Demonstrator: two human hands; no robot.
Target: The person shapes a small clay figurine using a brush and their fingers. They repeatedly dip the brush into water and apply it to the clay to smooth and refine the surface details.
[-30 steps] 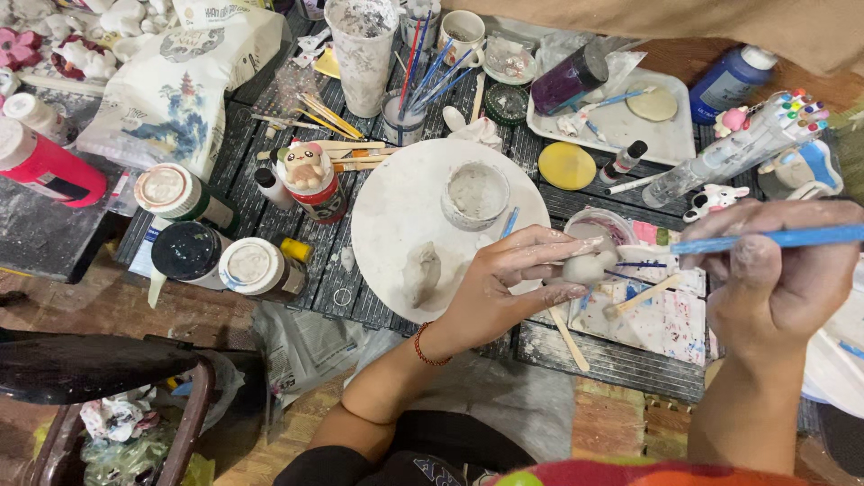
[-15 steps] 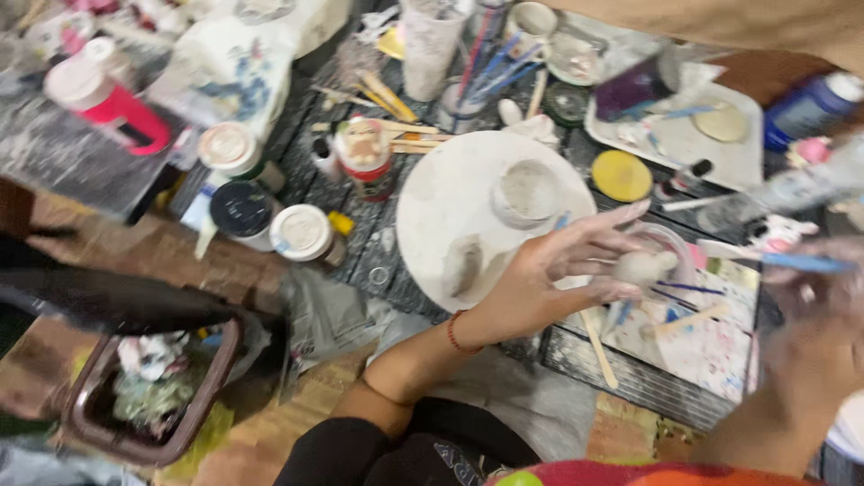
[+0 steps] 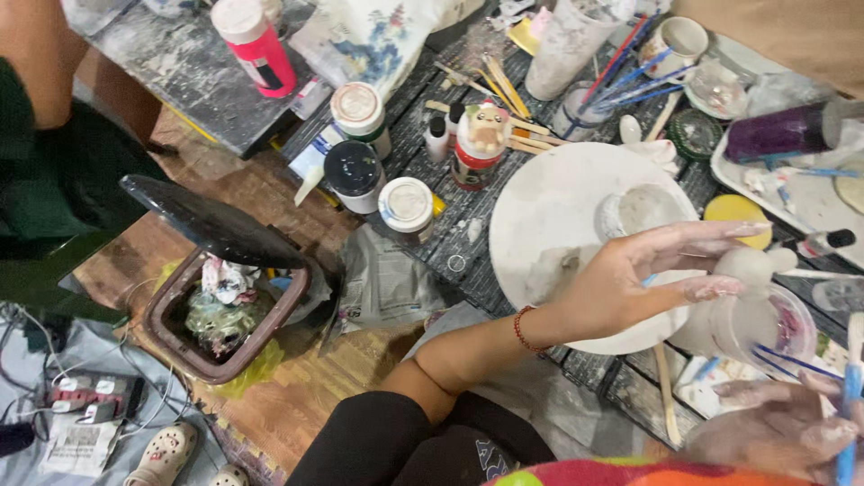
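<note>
My left hand (image 3: 648, 279) reaches over the round white board (image 3: 558, 207) and holds a small pale clay figure (image 3: 751, 270) between thumb and fingers. A red bead bracelet sits on that wrist. My right hand (image 3: 778, 427), smeared with white, is at the lower right and grips a blue paintbrush (image 3: 849, 405) that points upward. Just below the figure stands a clear cup of pinkish water (image 3: 765, 328). A small clear cup with white paste (image 3: 641, 209) rests on the board.
Paint jars (image 3: 358, 112) and a pink bottle (image 3: 254, 40) stand on the dark table. Brushes fill cups (image 3: 576, 36) at the back. A brown bin with an open lid (image 3: 225, 306) holds rubbish on the floor. Another person's arm (image 3: 36, 54) is at upper left.
The view has swung left and down, bringing the bin and floor into sight. My left hand still holds the clay figure. My right hand with the brush has dropped to the lower right corner.
</note>
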